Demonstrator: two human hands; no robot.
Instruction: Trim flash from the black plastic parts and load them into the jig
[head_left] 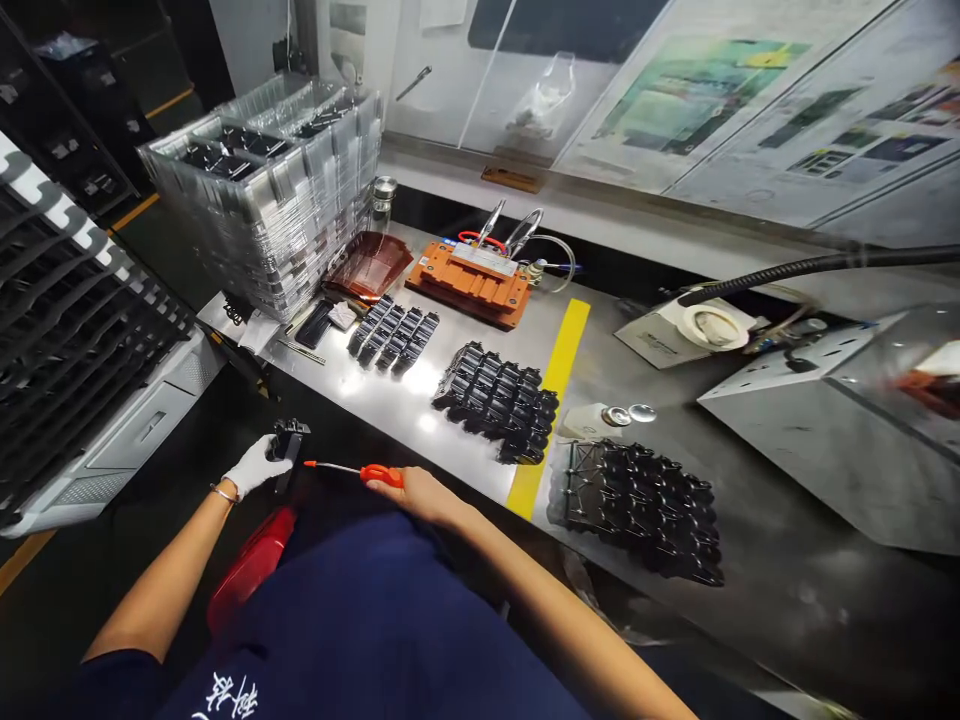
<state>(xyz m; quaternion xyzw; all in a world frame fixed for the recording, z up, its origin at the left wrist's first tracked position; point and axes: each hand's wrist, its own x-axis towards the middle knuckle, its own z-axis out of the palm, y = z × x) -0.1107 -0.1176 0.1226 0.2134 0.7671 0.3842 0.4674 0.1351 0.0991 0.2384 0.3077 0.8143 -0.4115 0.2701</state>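
Observation:
My left hand (256, 467), in a white glove, grips a small black plastic part (289, 450) beyond the table's front edge. In my bare right hand (420, 493) is a tool with a red-orange handle (382, 474), a thin metal shaft and an orange tip, like a small screwdriver. That tip points left toward the black part, with a small gap between them. Rows of similar black parts lie on the metal table: a small group (394, 335), a larger one (495, 395) and another (637, 505) right of the yellow stripe.
An orange fixture (472, 285) with hoses stands at the table's back. Clear plastic trays (277, 210) are stacked high at the left, beside a brown tray (369, 265). Yellow tape (559, 385) crosses the tabletop (390, 405). A grey machine housing (847, 430) occupies the right; a rack (75, 330) stands far left.

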